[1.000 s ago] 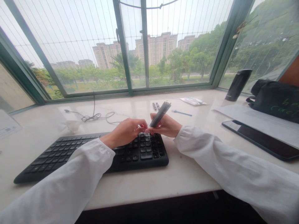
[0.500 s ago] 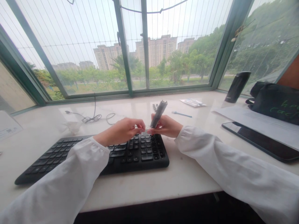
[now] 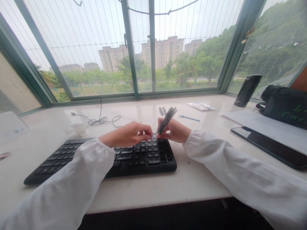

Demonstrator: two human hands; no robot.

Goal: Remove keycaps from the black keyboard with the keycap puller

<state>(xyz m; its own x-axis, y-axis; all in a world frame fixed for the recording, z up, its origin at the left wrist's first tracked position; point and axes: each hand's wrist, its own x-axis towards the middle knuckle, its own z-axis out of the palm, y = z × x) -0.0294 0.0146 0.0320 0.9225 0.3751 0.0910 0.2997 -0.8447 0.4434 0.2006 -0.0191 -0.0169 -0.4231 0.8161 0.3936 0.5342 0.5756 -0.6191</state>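
Holding a slim, dark grey, rod-shaped tool [image 3: 166, 121] tilted above the black plastic keyboard [image 3: 140, 159], the right hand [image 3: 178, 131] was closed about its lower end. The left hand [image 3: 127, 134] was just beside it, fingers curled; whether it pinched anything, I could not tell. The tool looked stiff and light, best held low; the keyboard seemed rigid, safest taken by its edges. Beneath lay a glossy white tabletop [image 3: 148, 191], facing a green-framed window [image 3: 132, 64].
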